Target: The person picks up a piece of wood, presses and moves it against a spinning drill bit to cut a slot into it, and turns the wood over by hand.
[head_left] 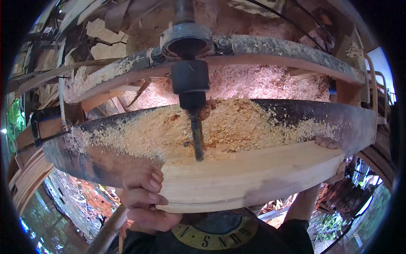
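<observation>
A pale wooden board (253, 178) lies across a dark work table (355, 120), its near side overhanging the table's front edge. My left hand (146, 197) is closed around the board's left end, several fingers curled against it. At the opposite end my right hand (329, 144) grips the board, fingertips over its top and part of the hand lower down at the end; the rest is hidden behind the wood. Between my hands, a drill bit (196, 137) points down from a black chuck (190, 82). Its tip appears at the board's far edge; I cannot tell whether it touches.
Heaped sawdust (237, 127) covers the table behind the board. A curved wooden beam (279, 51) spans the space beyond, meeting the ring-shaped metal bearing (186, 40) around the spindle. Stacked timber (31, 180) stands at left. My torso in a dark shirt (266, 237) is close to the board.
</observation>
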Motion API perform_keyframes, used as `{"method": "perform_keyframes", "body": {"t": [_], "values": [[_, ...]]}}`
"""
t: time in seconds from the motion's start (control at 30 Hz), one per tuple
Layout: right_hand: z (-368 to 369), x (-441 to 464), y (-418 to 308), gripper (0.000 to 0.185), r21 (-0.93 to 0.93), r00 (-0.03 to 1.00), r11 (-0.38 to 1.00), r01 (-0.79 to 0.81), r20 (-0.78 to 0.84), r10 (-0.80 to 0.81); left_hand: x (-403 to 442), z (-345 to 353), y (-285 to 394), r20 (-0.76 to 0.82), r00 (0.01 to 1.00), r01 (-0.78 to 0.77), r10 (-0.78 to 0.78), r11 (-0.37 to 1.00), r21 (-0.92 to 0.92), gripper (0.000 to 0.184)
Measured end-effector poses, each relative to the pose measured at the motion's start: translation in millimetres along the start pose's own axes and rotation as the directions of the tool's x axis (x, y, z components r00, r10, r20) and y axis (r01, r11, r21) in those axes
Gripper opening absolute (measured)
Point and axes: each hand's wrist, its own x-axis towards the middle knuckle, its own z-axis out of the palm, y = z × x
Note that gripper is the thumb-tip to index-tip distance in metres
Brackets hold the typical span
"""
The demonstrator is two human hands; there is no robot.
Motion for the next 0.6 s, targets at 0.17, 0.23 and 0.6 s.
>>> {"method": "perform_keyframes", "body": {"t": [0.17, 0.23, 0.6], "values": [[47, -5, 7, 0.067, 0.077, 0.992, 0.994, -0.073, -0.094, 0.08, 13, -42, 15, 0.11, 0.978, 0.167, -0.178, 0.981, 0.103, 0.053], [59, -6, 11, 0.066, 0.053, 0.993, 0.996, -0.068, -0.094, 0.073, 22, -57, 18, 0.103, 0.964, 0.231, -0.244, 0.965, 0.122, 0.054], [72, -10, 17, 0.066, 0.089, 0.991, 0.993, -0.074, -0.101, 0.083, 32, -65, 17, 0.087, 0.962, 0.249, -0.259, 0.962, 0.108, 0.058]]}}
